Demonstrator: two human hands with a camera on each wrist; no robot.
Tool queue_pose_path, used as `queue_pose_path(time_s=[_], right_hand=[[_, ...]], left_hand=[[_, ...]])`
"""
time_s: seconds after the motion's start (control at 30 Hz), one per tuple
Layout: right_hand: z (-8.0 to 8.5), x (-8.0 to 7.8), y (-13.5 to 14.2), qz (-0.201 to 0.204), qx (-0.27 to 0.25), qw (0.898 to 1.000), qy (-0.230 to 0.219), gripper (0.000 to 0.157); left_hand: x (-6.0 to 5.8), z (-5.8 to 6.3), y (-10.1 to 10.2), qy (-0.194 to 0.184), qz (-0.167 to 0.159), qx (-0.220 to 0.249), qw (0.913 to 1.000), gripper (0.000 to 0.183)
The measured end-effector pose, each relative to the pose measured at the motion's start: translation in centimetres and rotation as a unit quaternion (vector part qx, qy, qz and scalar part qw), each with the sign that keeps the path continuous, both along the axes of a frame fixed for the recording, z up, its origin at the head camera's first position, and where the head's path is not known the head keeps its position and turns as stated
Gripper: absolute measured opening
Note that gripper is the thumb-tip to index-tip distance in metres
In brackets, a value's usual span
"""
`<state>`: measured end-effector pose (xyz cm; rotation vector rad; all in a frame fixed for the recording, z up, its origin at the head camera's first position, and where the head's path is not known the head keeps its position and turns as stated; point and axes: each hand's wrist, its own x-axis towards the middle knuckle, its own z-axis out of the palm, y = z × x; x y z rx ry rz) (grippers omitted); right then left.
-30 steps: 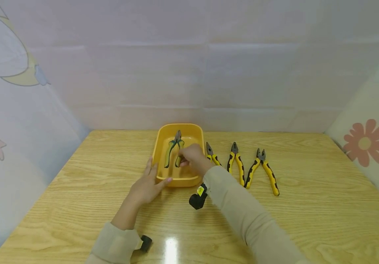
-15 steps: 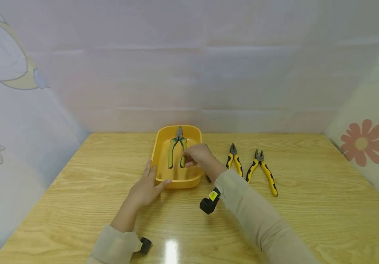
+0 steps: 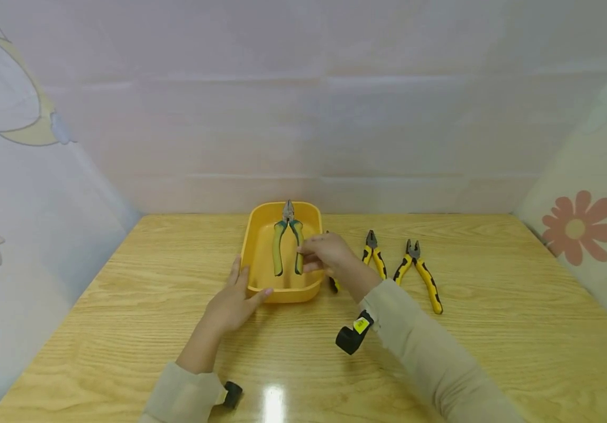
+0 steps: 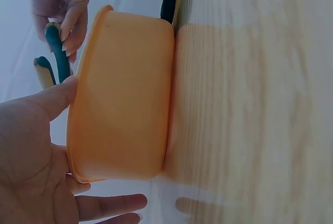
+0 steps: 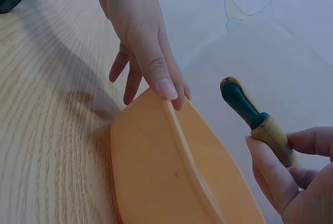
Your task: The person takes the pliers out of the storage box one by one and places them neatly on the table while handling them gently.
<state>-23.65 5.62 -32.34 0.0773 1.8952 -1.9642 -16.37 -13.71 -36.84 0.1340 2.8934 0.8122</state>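
Observation:
A pair of pliers with yellow-and-green handles is held above the yellow tray, jaws towards the back wall and handles spread. My right hand pinches its right handle between thumb and fingers. In the left wrist view the handle ends stand clear over the tray's rim. My left hand lies against the tray's near left corner, thumb on the rim and fingers outstretched along the side. In the right wrist view one handle sits between the right thumb and fingers; the jaws are hidden there.
To the tray's right lie black-and-yellow pliers: one pair mostly hidden by the right hand, a second partly behind the forearm, a third farther right with spread handles. The wooden table ends at a fabric-covered wall.
The yellow-and-green pliers have risen out of the tray and shifted slightly right, straightening, with the right hand and forearm moving right. The left hand has stayed at the tray's corner.

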Motion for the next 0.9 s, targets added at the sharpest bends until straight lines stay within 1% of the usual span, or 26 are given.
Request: queue_pose_path(time_s=[0.2,0.37,0.57,0.67,0.8,0.9], right_hand=[[0.0,0.5,0.8,0.003,-0.021,1.0,0.007,0.022],[0.1,0.7,1.4,0.0,-0.016,1.0,0.004,0.027],[0.2,0.9,2.3,0.003,-0.021,1.0,-0.011,0.04],[0.1,1.0,2.8,0.007,-0.023,1.0,-0.008,0.041],[0.1,1.3,3.5,0.01,-0.029,1.0,-0.002,0.038],[0.1,1.5,3.9,0.005,-0.037,0.999,0.001,0.041]], left_hand=[[-0.1,-0.1,-0.1,-0.001,0.0,0.002,1.0,0.085],[-0.1,-0.2,-0.1,0.002,-0.004,0.003,1.0,0.085],[-0.1,0.0,0.0,0.009,-0.007,0.004,0.9999,0.083],[-0.1,0.0,0.0,0.007,-0.008,0.003,0.9999,0.082],[-0.1,0.0,0.0,0.007,-0.011,0.004,0.9999,0.082],[-0.1,0.0,0.0,0.007,-0.012,0.005,0.9999,0.083]])
